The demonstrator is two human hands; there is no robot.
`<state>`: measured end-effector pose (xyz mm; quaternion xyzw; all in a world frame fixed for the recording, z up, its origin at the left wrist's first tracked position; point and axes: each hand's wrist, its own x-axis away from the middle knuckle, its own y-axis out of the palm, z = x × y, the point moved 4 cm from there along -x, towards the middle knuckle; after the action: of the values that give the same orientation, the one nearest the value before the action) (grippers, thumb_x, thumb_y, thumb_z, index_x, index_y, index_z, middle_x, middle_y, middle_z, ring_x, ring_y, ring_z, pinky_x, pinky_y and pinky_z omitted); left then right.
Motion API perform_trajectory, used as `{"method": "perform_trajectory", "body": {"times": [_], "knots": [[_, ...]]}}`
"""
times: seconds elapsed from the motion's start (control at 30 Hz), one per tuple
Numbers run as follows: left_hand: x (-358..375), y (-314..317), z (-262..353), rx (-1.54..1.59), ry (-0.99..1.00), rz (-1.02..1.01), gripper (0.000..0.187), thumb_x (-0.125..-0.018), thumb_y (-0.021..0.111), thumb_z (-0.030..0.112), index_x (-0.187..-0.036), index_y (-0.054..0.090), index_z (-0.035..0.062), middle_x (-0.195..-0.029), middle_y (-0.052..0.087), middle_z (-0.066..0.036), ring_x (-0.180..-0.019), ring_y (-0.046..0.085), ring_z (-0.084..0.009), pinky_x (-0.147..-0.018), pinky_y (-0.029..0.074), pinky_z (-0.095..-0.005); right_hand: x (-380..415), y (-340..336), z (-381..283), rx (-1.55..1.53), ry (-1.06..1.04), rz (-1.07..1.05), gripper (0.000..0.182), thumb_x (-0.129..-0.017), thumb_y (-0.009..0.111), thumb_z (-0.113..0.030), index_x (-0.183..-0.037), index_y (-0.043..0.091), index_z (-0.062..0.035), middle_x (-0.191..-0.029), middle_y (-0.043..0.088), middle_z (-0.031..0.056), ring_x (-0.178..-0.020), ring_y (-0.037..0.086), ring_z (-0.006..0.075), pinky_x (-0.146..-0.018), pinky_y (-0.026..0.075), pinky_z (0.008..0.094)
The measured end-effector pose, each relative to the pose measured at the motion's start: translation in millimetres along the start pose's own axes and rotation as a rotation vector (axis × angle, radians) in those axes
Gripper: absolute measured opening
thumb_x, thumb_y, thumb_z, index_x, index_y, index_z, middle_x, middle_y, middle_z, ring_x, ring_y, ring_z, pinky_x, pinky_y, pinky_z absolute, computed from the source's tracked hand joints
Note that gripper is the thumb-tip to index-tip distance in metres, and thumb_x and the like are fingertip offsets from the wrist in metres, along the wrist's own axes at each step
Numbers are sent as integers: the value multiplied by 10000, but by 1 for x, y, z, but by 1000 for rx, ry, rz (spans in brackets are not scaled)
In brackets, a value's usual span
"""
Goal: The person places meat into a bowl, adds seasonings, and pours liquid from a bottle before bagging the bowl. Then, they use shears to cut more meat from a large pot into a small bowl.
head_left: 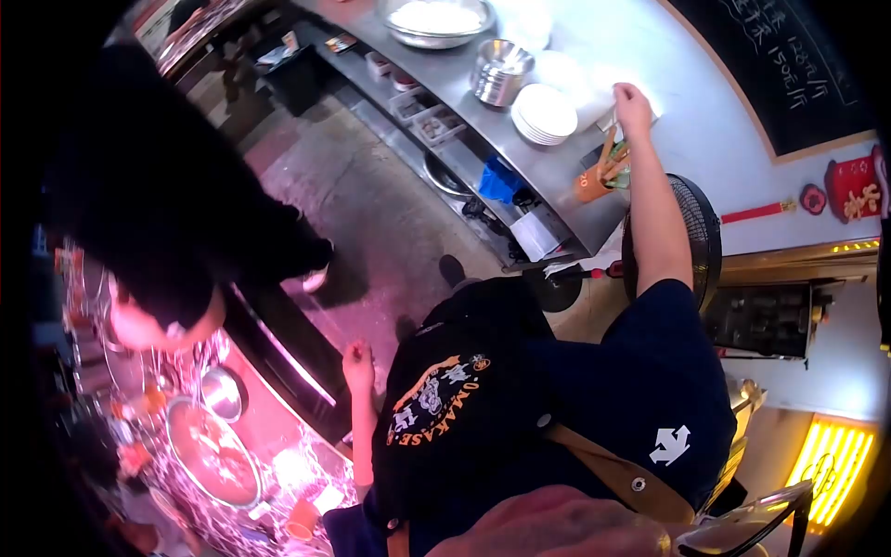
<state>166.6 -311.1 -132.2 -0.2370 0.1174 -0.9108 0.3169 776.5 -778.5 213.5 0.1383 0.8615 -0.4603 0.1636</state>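
Long grey metal counter (449, 82), grey floor (343, 190); view's rim black. Our right hand (634, 110) and left hand (358, 360) curl; grip on anything, we cannot tell.

Lit unevenly, in mixed colours. Washed out to near-white around the stacked plates (544, 111) and on the adjoining wall (617, 46), at a loss of fine edge detail. Tinted strong pink-magenta over the patterned counter (278, 429) at lower left, and overexposed in patches. Bright yellow at the luminous sign (840, 472). Dim grey across the floor (325, 172); near-black, without visible folds, in the dark clothing (158, 167). Bowed toward the edges, vignetted at the corners, and soft at far lower left.
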Motion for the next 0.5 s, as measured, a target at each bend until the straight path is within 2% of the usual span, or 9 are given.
{"method": "perform_trajectory", "body": {"times": [0.1, 0.13, 0.17, 0.2, 0.27, 0.33, 0.37, 0.43, 0.5], "knots": [[-22, 26, -1, 162, -153, 4, 189, -911, 662, 176, -985, 653, 2, -772, 632, -61, -660, 589, -135, -624, 486, -289, -67, -2, 61, 266, 38, -7, 583, -800, 717, -451, -1236, 619, -77, -1197, 653, 204, -1061, 642, 326, -911, 506, 387], [-32, 35, -3, 126, -202, 21, 183, -916, 659, 174, -962, 647, -3, -767, 637, -60, -651, 593, -132, -610, 484, -282, -89, 10, 75, 302, 49, -132, 861, -727, 773, -525, -1418, 454, -123, -1385, 503, 252, -1226, 544, 380, -1005, 465, 426], [-39, 43, -6, 91, -253, 39, 181, -921, 656, 171, -938, 640, -8, -762, 641, -58, -643, 597, -129, -596, 482, -275, -105, 27, 86, 301, 54, -156, 861, -727, 773, -525, -1418, 454, -123, -1385, 503, 252, -1226, 544, 380, -1005, 465, 426], [-50, 56, 5, 98, -315, 23, 155, -963, 624, 183, -930, 603, 33, -766, 611, -27, -623, 548, -101, -544, 441, -242, -118, 48, 87, 387, 8, -223, 970, -694, 784, -566, -1465, 378, -140, -1431, 443, 254, -1277, 492, 401, -1035, 440, 459], [-65, 80, 67, 143, -280, 46, 170, -957, 625, 192, -934, 600, 26, -777, 624, -35, -644, 574, -103, -546, 443, -232, -144, 88, 89, 462, -37, -413, 1205, -618, 799, -653, -1554, 195, -194, -1533, 277, 259, -1371, 373, 449, -1084, 383, 537], [-75, 102, 115, 213, -275, 57, 200, -942, 618, 136, -1113, 635, 33, -861, 638, -43, -680, 602, -106, -594, 464, -232, -147, 106, 75, 559, -71, -499, 1189, -617, 811, -624, -1539, 236, -141, -1495, 340, 265, -1352, 407, 422, -1090, 388, 496], [-78, 111, 129, 214, -289, 64, 200, -942, 618, 136, -1113, 635, 33, -861, 638, -43, -680, 602, -106, -594, 464, -232, -149, 109, 71, 675, -104, -566, 1174, -615, 823, -595, -1523, 277, -89, -1458, 403, 270, -1334, 441, 396, -1096, 394, 455], [-81, 125, 151, 87, -126, 36, 211, -940, 620, 126, -1128, 630, 30, -856, 617, -31, -699, 598, -105, -611, 466, -230, -157, 100, 63, 664, -101, -606, 1143, -623, 829, -563, -1514, 300, -80, -1435, 433, 271, -1323, 456, 398, -1093, 399, 451], [-77, 129, 152, 121, -124, 29, 241, -920, 620, 132, -1135, 625, 21, -874, 632, -30, -709, 611, -104, -602, 461, -228, -161, 98, 70, 649, -90, -634, 1112, -631, 835, -531, -1504, 322, -72, -1412, 463, 272, -1312, 471, 400, -1090, 405, 448]]}}
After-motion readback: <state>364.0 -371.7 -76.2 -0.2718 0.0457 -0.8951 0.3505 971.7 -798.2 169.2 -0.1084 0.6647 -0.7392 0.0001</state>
